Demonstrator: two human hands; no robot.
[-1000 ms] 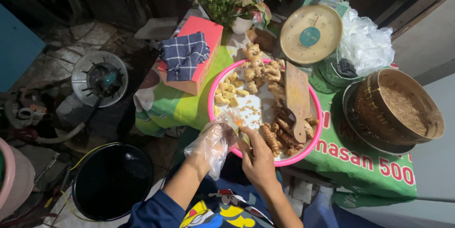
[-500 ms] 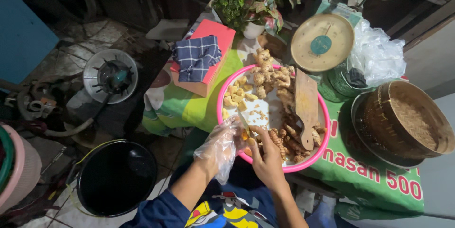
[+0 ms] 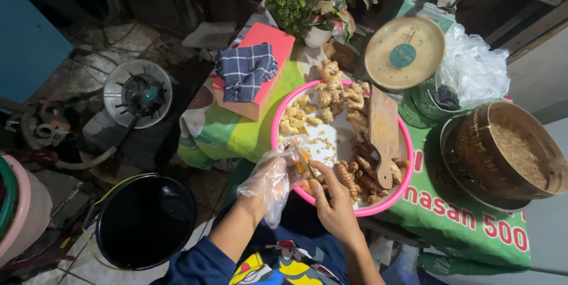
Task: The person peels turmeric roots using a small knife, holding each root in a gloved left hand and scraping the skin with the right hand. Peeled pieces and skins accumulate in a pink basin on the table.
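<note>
Hands point(image 3: 307, 187) over ginger point(image 3: 349, 178), blade indistinct

Green-covered worktop point(image 3: 248, 137) — bearing pink tray point(image 3: 283, 120), red box point(image 3: 263, 92), weighing scale point(image 3: 404, 52), potted plant point(image 3: 316, 7), round bamboo sieve point(image 3: 509, 152) — all close together.

Near edge: both hands point(image 3: 307, 187) crowd the pink basin point(image 3: 283, 120) rim.
Basin middle: a pale bare patch point(image 3: 334, 140) lies open between ginger heaps point(image 3: 340, 92).
Right side: wooden board point(image 3: 384, 134) blocks it, bamboo steamer point(image 3: 509, 152) beyond.
Far side: scale point(image 3: 404, 52) and potted plant point(image 3: 316, 1) wall it off.
Left: red box point(image 3: 260, 78) with checked cloth point(image 3: 245, 69); green tabletop point(image 3: 236, 134) between is open.
</note>
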